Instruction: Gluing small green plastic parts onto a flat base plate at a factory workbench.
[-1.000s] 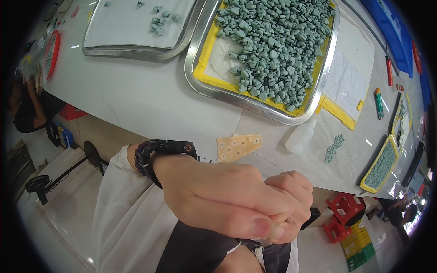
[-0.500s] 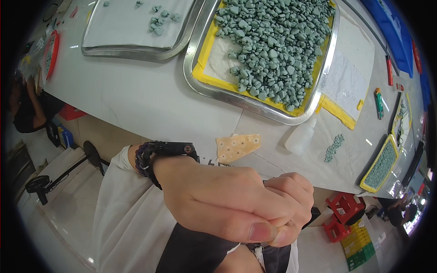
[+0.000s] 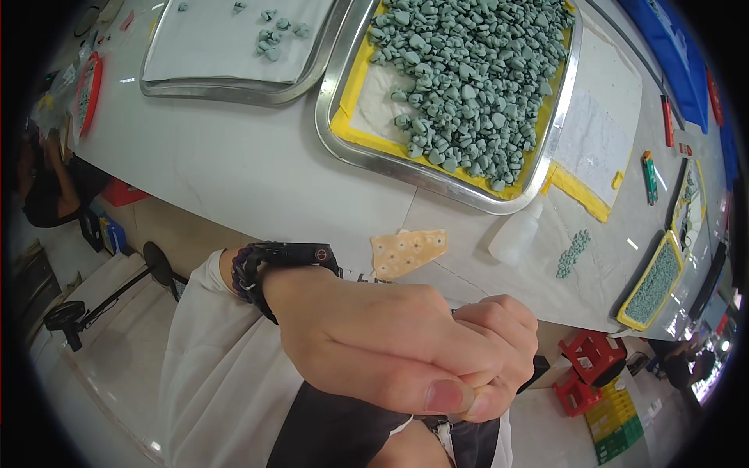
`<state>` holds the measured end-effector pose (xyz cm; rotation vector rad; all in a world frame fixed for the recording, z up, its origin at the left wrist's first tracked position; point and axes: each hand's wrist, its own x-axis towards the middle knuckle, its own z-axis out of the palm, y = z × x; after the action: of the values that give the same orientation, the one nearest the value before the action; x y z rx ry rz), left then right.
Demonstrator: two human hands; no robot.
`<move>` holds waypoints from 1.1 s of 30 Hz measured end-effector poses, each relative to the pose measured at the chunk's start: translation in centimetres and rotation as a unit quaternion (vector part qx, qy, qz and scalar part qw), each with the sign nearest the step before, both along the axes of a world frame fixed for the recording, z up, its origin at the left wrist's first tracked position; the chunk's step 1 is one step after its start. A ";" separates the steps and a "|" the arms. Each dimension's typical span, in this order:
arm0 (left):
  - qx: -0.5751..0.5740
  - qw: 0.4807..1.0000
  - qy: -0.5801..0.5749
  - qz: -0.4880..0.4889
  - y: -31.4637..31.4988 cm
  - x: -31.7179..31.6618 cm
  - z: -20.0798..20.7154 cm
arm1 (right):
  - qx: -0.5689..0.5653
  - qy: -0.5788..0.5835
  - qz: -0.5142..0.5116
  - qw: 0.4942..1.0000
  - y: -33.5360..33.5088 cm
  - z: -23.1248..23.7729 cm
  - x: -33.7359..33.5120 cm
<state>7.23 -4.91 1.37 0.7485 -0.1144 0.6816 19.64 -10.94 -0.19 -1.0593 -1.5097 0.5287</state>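
Just past the two hands, near the table's front edge, an orange cloth scrap (image 3: pixel 409 253) printed with pale flowers is laid flat; it is touched by neither hand. In front of it, above the person's lap, the left hand (image 3: pixel 374 343) is held curled, knuckles up, thumb pressed toward the right hand (image 3: pixel 503 335). The right hand is folded too, its thumb tip set against the left one. Whether anything small is pinched between them cannot be told, since the meeting point is covered by the fingers. A black device (image 3: pixel 292 253) is worn on the left wrist, beside a dark braided band.

To the right of the cloth, a translucent white bottle (image 3: pixel 515 238) and a small patch of green beads (image 3: pixel 573 253) are seen on the white table (image 3: pixel 234 164). Beyond, a large metal tray (image 3: pixel 421 179) edged inside with yellow tape is heaped with grey-green stones (image 3: pixel 476 86). To its left, a second metal tray (image 3: pixel 226 92), lined in white, is scattered with a few similar stones. At the right, a yellow-rimmed tray (image 3: pixel 630 322) is filled with finer green pieces. On the floor below, red stools (image 3: pixel 593 355) are placed.
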 end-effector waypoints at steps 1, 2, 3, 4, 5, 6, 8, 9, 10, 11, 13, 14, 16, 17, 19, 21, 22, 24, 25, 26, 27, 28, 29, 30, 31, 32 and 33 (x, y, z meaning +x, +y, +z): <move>0.002 1.000 0.001 0.002 0.0 0.0 0.0 | 0.000 0.000 0.001 1.000 0.0 0.0 0.0; 0.004 1.000 0.002 0.004 0.0 0.0 0.0 | 0.000 0.000 0.002 1.000 0.0 0.0 0.0; 0.004 1.000 0.002 0.004 0.0 0.0 0.0 | -0.001 0.000 0.003 1.000 0.0 0.0 0.1; 0.004 1.000 0.003 0.001 0.1 0.0 0.0 | -0.001 0.000 0.004 1.000 0.1 0.0 0.1; 0.005 1.000 0.005 -0.002 0.1 -0.1 0.0 | -0.001 0.000 0.005 1.000 0.1 -0.1 0.1; 0.005 1.000 0.007 -0.005 0.2 -0.1 0.0 | 0.000 -0.001 0.008 1.000 0.1 -0.1 0.2; 0.005 1.000 0.010 -0.010 0.2 -0.1 0.0 | 0.002 -0.004 0.015 1.000 0.1 -0.1 0.3; 0.005 1.000 0.013 -0.013 0.3 -0.1 0.0 | 0.002 -0.005 0.019 1.000 0.2 -0.1 0.4; 0.005 1.000 0.013 -0.016 0.3 -0.2 -0.1 | 0.003 -0.008 0.021 1.000 0.2 -0.1 0.5; 0.005 1.000 0.013 -0.016 0.3 -0.2 -0.1 | 0.004 -0.010 0.024 1.000 0.2 -0.2 0.5; 0.000 1.000 0.019 -0.019 0.3 -0.4 -0.3 | 0.005 -0.014 0.027 1.000 0.3 -0.1 0.7; -0.002 1.000 0.021 -0.020 0.2 -0.5 -0.4 | 0.006 -0.018 0.037 0.999 0.4 -0.1 0.8; 0.001 0.999 0.017 -0.037 0.3 -0.7 -0.5 | 0.006 -0.023 0.059 0.998 0.5 0.0 1.1; 0.004 0.998 0.011 -0.055 0.4 -0.8 -0.6 | 0.006 -0.023 0.059 0.998 0.4 -0.1 1.0; 0.007 0.997 0.005 -0.073 0.3 -0.7 -0.8 | 0.025 -0.021 0.039 0.999 0.2 -0.5 0.9; 0.010 1.000 -0.002 -0.027 0.1 -0.1 -1.0 | 0.034 -0.020 0.028 0.999 0.1 -0.6 0.9; 0.011 1.000 -0.006 -0.004 0.1 0.1 -1.1 | 0.039 -0.029 0.027 0.998 0.2 -0.6 1.0; 0.005 1.000 -0.004 -0.019 0.0 0.1 -1.2 | 0.049 -0.047 0.024 0.997 0.1 -0.6 1.3; -0.001 1.000 0.002 -0.029 -0.1 -0.1 -1.3 | 0.049 -0.046 0.025 0.997 0.1 -0.7 1.4; -0.007 0.999 0.008 -0.040 -0.1 -0.2 -1.3 | 0.056 -0.053 0.027 0.997 0.1 -0.8 1.5; -0.007 0.999 0.009 -0.039 -0.2 -0.3 -1.3 | 0.062 -0.061 0.029 0.996 0.1 -0.9 1.6; -0.013 0.999 0.018 -0.050 -0.3 -0.5 -1.4 | 0.069 -0.068 0.031 0.995 0.1 -1.0 1.6; -0.019 0.998 0.028 -0.061 -0.3 -0.6 -1.4 | 0.069 -0.067 0.032 0.995 0.0 -1.0 1.6; -0.025 0.996 0.037 -0.071 -0.4 -0.7 -1.4 | 0.063 -0.070 0.029 0.995 -0.1 -1.0 1.6; -0.025 0.996 0.037 -0.072 -0.4 -0.6 -1.4 | 0.056 -0.076 0.024 0.995 -0.2 -0.9 1.6; -0.028 0.997 0.022 -0.075 -0.3 -0.5 -1.5 | 0.050 -0.081 0.020 0.995 -0.3 -0.9 1.6; -0.030 0.996 0.009 -0.078 -0.3 -0.4 -1.6 | 0.049 -0.080 0.021 0.995 -0.3 -0.9 1.6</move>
<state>6.83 -5.23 -0.19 0.6793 -0.1335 0.5280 21.25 -11.27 -1.07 -1.0154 -1.6846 0.4012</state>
